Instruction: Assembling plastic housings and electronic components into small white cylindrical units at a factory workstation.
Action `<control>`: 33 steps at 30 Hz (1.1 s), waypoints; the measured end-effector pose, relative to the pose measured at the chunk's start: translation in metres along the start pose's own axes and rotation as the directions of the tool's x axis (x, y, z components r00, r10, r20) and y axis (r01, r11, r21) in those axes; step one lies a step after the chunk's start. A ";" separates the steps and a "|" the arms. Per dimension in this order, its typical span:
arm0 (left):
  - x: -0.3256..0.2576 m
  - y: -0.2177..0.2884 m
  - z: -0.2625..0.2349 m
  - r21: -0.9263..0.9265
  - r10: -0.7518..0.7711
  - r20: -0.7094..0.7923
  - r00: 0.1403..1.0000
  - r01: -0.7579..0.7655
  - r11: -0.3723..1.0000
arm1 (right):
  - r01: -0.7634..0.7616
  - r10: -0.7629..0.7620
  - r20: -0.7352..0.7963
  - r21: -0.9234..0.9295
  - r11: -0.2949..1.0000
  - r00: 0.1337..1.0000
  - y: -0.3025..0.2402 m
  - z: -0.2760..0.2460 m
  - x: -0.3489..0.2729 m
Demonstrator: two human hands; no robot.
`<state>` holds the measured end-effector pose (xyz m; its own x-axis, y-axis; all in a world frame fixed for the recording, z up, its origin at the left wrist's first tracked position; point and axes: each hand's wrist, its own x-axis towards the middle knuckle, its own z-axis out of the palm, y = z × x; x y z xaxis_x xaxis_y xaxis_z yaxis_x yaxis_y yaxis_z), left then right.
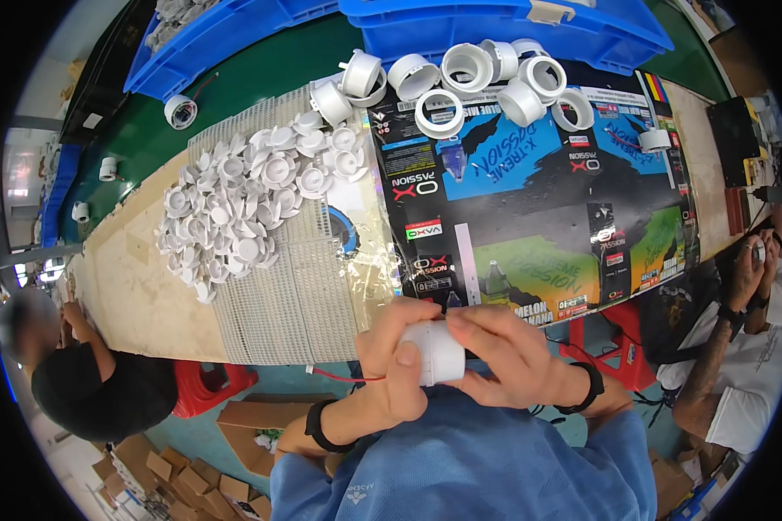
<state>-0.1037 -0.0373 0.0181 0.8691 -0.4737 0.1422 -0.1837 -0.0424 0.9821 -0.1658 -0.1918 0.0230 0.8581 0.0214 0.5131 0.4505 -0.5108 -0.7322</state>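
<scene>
In front of my chest, a white plastic cylindrical housing (439, 352) is gripped between both hands, above the near edge of the table. My left hand (389, 360) wraps round its left side, the thumb pressed against the wall. The fingers of my right hand (514, 358) close on its right side and top. From beneath my left hand a thin red wire (343, 378) runs left to a small white connector. Whatever lies inside the housing is hidden. Beyond my hands, several open white plastic rings (439, 114) stand on a printed black, blue and green sheet (530, 230).
A heap of small white plastic caps (243, 187) covers a pale mesh mat (274, 317). Blue bins (504, 26) line the far side. One white ring (654, 140) lies apart at right. People sit at left (96, 382) and right (738, 373); red stools (208, 382) stand below.
</scene>
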 end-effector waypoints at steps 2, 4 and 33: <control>0.001 -0.001 0.000 -0.004 0.023 -0.001 1.000 -0.023 1.000 | 0.005 -0.005 0.004 -0.009 1.000 1.000 0.004 0.001 0.002; 0.003 -0.001 0.001 0.026 -0.014 -0.007 1.000 0.014 1.000 | 0.011 -0.011 0.009 -0.019 1.000 1.000 0.007 0.003 0.002; 0.036 -0.020 -0.014 -0.836 -0.572 0.387 0.723 0.537 0.114 | -0.156 0.159 0.075 -0.042 0.987 0.984 0.009 -0.019 0.018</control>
<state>-0.0621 -0.0412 0.0055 0.5564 -0.6586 -0.5067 0.8295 0.4765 0.2915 -0.1509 -0.2123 0.0347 0.9349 0.0045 0.3548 0.3000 -0.5439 -0.7837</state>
